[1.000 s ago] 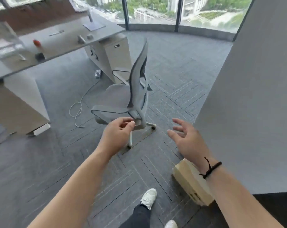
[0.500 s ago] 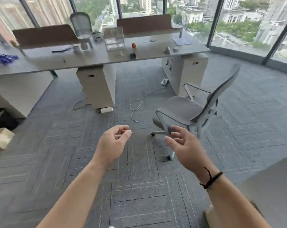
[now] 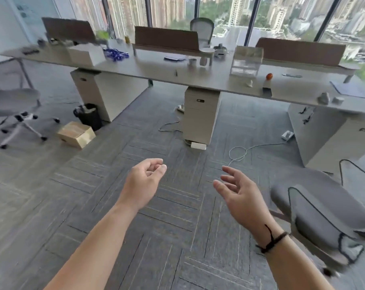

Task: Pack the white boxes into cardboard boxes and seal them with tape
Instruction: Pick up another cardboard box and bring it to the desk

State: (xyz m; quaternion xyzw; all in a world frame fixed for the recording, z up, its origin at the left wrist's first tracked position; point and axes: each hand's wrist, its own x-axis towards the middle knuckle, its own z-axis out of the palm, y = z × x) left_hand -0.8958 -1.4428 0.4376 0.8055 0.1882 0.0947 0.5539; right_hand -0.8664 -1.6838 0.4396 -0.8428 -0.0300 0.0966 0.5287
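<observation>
Cardboard box lay on the carpet, well apart from both my hands, just beside the black bin that stood against the left pedestal of the long desk. My left hand hung in the air above the carpet with its fingers loosely curled toward the thumb, holding nothing. My right hand hung near it, fingers spread and relaxed, also holding nothing, with a dark cord bracelet round the wrist. Neither hand touched anything. A grey office chair stood just beside my right forearm, on the near side of the desk. A white cable lay looped on the carpet between my right hand and the desk's middle pedestal. A white box sat on the desk top toward its left end, above the bin. A clear plastic case stood on the desk farther right, with a small orange object beside it. Another chair stood beyond the left end of the desk.
</observation>
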